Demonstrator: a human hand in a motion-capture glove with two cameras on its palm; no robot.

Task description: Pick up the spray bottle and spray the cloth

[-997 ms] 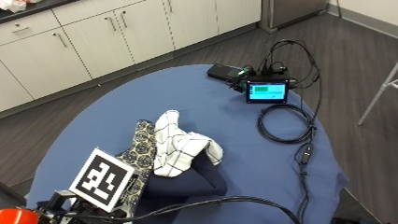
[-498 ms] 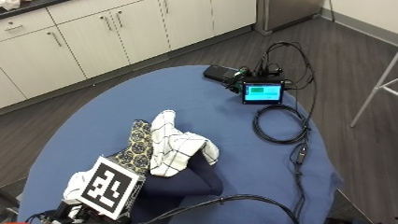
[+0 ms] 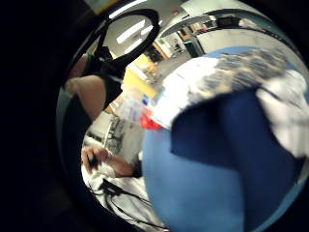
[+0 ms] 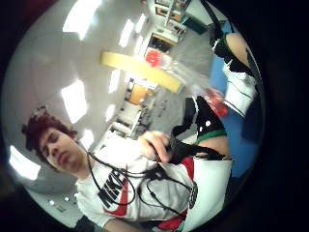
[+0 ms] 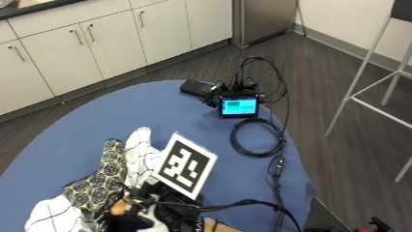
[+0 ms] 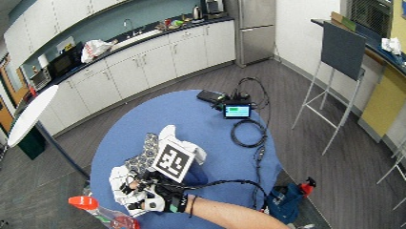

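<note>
Now gloved right hand (image 6: pixel 149 195) over the cloth (image 6: pixel 146 152) on the table (image 6: pixel 209 129), finger state unclear.

We are in an office kitchen. We see white cupboards (image 6: pixel 126 71), a sink (image 6: pixel 130 36), a microwave (image 6: pixel 63 59), a kettle (image 6: pixel 198 10) and a steel fridge (image 6: pixel 254 26) along the wall.

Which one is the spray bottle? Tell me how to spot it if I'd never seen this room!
Find the round blue table in the wide outside view. Go to the edge nearest the person, past the heap of patterned cloths and the gloved right hand. There the spray bottle sticks out: see-through, with a bright red top, the only red thing there.
</note>
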